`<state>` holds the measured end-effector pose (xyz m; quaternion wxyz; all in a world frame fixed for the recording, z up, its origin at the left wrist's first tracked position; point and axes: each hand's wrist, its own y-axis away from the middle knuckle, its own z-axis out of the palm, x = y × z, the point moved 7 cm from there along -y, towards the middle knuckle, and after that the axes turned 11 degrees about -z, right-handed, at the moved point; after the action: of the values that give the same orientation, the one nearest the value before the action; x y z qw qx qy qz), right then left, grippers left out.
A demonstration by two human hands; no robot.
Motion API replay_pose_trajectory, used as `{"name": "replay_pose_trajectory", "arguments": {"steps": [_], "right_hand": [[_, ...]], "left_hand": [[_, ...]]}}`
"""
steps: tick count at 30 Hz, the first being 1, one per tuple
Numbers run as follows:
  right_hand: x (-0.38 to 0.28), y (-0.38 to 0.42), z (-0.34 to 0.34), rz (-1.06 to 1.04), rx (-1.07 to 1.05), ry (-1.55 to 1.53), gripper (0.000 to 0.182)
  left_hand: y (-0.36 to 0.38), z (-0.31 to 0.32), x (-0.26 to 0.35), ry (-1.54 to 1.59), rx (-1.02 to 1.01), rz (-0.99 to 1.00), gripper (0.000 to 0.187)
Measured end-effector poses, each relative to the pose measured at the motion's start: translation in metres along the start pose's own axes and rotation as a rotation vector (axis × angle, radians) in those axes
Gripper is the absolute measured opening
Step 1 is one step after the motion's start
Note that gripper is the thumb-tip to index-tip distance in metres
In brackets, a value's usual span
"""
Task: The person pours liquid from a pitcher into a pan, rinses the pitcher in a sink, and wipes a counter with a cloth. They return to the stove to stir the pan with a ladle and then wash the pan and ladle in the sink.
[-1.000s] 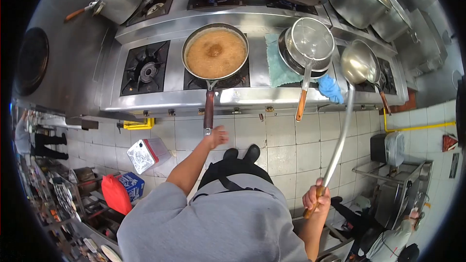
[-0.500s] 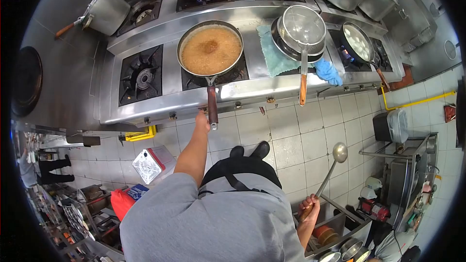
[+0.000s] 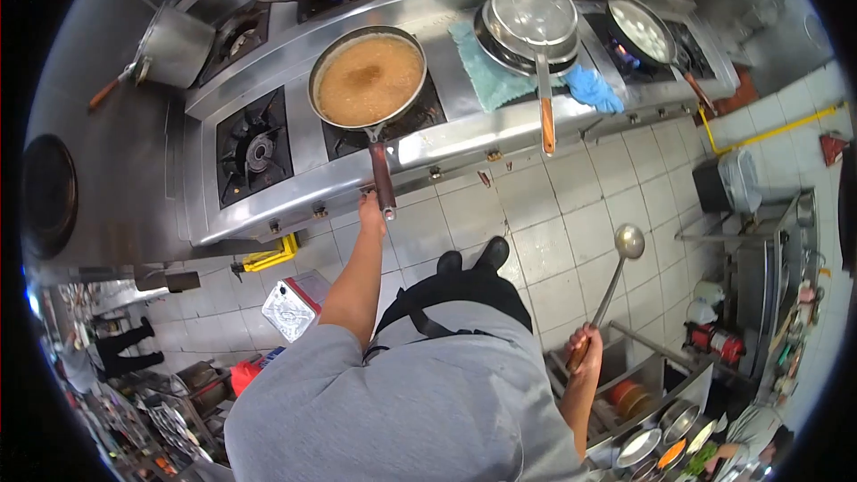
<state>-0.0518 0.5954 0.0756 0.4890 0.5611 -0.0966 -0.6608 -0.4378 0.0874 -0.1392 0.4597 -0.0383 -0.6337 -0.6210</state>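
Observation:
My left hand reaches to the front edge of the steel stove, at a knob just left of the brown handle of a frying pan full of bubbling orange-brown liquid. Whether the fingers grip the knob I cannot tell. My right hand is down at my side, closed on the wooden end of a long steel ladle whose bowl points up over the tiled floor.
A strainer rests on a pot over a teal cloth, with a blue cloth beside it. A pan sits on a lit burner at right. Bowls and containers sit on a counter at lower right. Another person stands far left.
My left hand rose from near the pan handle to the stove's front edge. My right hand drew the ladle away from the right-hand pan and lowered it to my side.

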Motion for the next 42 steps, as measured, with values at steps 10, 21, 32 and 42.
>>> {"name": "replay_pose_trajectory", "arguments": {"steps": [10, 21, 32, 42], "right_hand": [[0.013, -0.019, 0.002, -0.03, -0.078, -0.116, 0.01], [0.002, -0.014, -0.062, -0.081, 0.067, -0.2, 0.01], [-0.062, -0.022, -0.198, -0.154, 0.191, -0.191, 0.009], [-0.193, -0.076, -0.321, -0.131, 0.209, -0.263, 0.007]], "left_hand": [[0.155, 0.073, 0.046, 0.062, -0.484, -0.512, 0.045], [0.24, 0.169, 0.127, -0.115, -0.472, -0.244, 0.022], [0.319, 0.233, 0.147, -0.159, -0.464, -0.004, 0.02], [0.495, 0.417, 0.042, -0.231, -0.761, -0.097, 0.007]]}}
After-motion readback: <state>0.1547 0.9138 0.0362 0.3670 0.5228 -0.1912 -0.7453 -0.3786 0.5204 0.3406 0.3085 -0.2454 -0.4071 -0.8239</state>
